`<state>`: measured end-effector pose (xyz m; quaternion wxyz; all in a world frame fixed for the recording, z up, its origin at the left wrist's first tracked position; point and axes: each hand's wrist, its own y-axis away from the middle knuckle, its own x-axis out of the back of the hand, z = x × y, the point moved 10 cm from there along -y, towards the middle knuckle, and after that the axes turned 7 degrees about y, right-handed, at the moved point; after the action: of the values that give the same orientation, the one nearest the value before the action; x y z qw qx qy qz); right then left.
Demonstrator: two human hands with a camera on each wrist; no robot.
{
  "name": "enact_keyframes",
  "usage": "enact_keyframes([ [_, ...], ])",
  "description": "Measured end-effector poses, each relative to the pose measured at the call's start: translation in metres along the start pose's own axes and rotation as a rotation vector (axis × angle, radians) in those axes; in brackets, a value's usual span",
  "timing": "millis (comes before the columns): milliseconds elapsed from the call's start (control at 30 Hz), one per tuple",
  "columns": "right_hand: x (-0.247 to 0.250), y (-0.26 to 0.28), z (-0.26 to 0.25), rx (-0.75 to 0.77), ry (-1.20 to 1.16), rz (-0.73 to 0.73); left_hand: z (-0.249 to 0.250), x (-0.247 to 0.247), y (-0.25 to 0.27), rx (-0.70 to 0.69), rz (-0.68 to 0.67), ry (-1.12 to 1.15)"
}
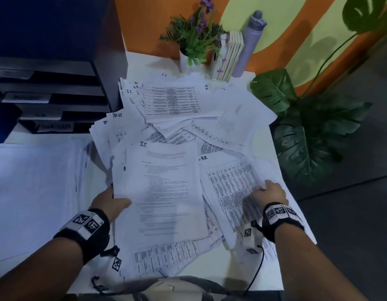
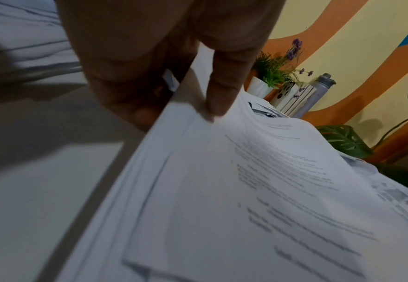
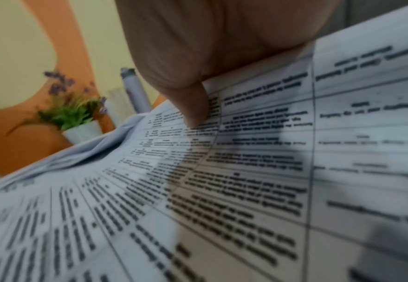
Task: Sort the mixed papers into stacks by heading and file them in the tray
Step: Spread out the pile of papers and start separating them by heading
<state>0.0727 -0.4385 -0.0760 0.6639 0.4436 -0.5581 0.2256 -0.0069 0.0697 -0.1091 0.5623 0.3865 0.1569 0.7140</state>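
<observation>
At far left stood the black tray (image 1: 51,98), its slots labelled, beside a sorted stack (image 1: 36,192) headed I.T. on the surface (image 1: 273,276). Your left hand (image 1: 110,203) pinched the left edge of an I.T. sheaf (image 1: 164,192), thumb on top, seemingly to carry it to that stack. The mixed pile (image 1: 177,118) sprawled across the middle. Your right hand (image 1: 269,192) gripped a table-printed H.R. sheet (image 1: 229,187), thumb pressed on it, likely lifting it clear of the pile.
</observation>
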Motion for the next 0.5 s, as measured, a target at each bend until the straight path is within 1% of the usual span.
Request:
enact_keyframes([
  [67, 0.015, 0.001, 0.018, -0.065, 0.057, 0.095, -0.015, 0.011, -0.008, 0.01, 0.075, 0.071],
  [100, 0.02, 0.001, 0.028, -0.087, 0.051, 0.121, -0.023, 0.013, -0.014, 0.014, 0.088, 0.095],
  [133, 0.022, -0.002, 0.037, -0.099, 0.031, 0.132, -0.029, 0.013, -0.017, 0.028, 0.074, 0.113],
  [167, 0.021, -0.006, 0.046, -0.109, 0.014, 0.12, -0.034, 0.009, -0.02, 0.048, 0.045, 0.127],
  [233, 0.015, -0.012, 0.055, -0.12, -0.048, 0.042, -0.034, 0.0, -0.015, 0.091, -0.022, 0.155],
  [300, 0.012, -0.013, 0.053, -0.103, -0.095, -0.014, -0.024, -0.007, -0.002, 0.099, -0.057, 0.16],
  [433, 0.008, 0.004, 0.042, -0.074, 0.004, -0.021, -0.012, -0.027, 0.015, 0.071, -0.139, 0.194],
  [500, -0.001, 0.016, 0.032, -0.047, 0.008, -0.025, -0.008, -0.032, 0.022, 0.017, -0.146, 0.16],
])
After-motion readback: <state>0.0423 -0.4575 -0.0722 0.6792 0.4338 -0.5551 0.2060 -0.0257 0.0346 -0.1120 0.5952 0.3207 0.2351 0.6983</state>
